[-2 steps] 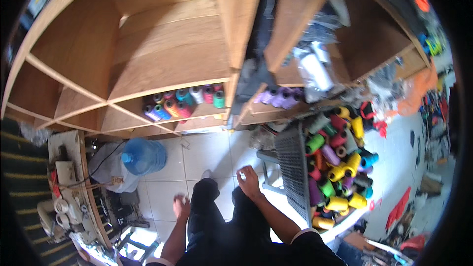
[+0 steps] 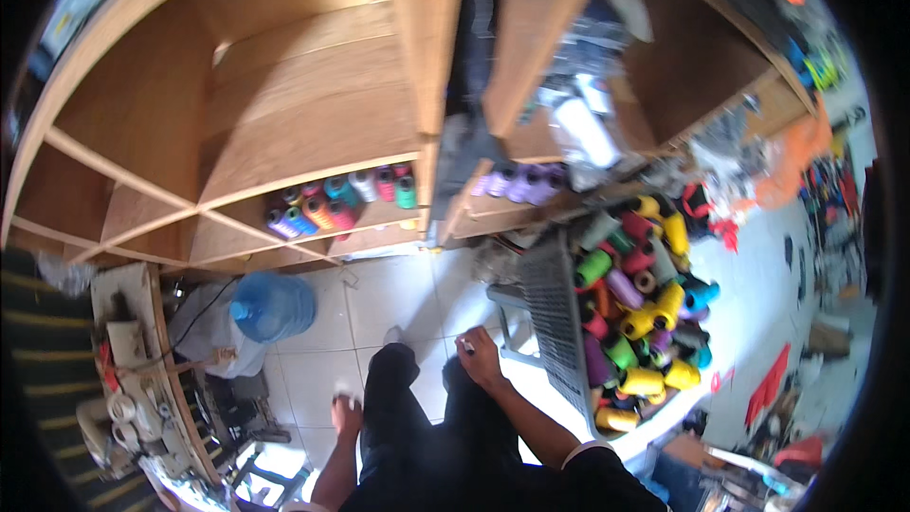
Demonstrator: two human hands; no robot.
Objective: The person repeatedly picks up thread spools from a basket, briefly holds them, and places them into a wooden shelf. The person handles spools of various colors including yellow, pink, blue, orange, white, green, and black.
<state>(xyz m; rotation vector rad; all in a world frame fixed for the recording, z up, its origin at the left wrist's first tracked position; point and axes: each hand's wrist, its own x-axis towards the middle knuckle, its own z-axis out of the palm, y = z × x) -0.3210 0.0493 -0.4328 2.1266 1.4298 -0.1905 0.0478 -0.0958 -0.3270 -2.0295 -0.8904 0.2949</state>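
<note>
My right hand (image 2: 479, 356) hangs in front of my right thigh with curled fingers. A small pale spot shows at its fingertips; whether it is a held thing is unclear. Lower down, beside my left leg, my left hand (image 2: 347, 414) is also curled, with a similar light spot near the fingers. Neither hand touches the furniture. Nearest to the right hand stands a dark plastic crate (image 2: 553, 318) heaped with thread cones (image 2: 639, 324) in yellow, red, green, purple and blue.
Ahead rises a wooden shelf unit (image 2: 313, 180), with colourful thread spools (image 2: 318, 212) and purple spools (image 2: 523, 183) in its low compartments. A blue water jug (image 2: 275, 308) stands on the tiled floor. A sewing machine (image 2: 128, 360) sits at left; a grey stool (image 2: 512, 322) stands by the crate.
The shelves and crate have shifted slightly left in the picture as my view turns. My hands keep nearly the same pose, the left a little lower.
</note>
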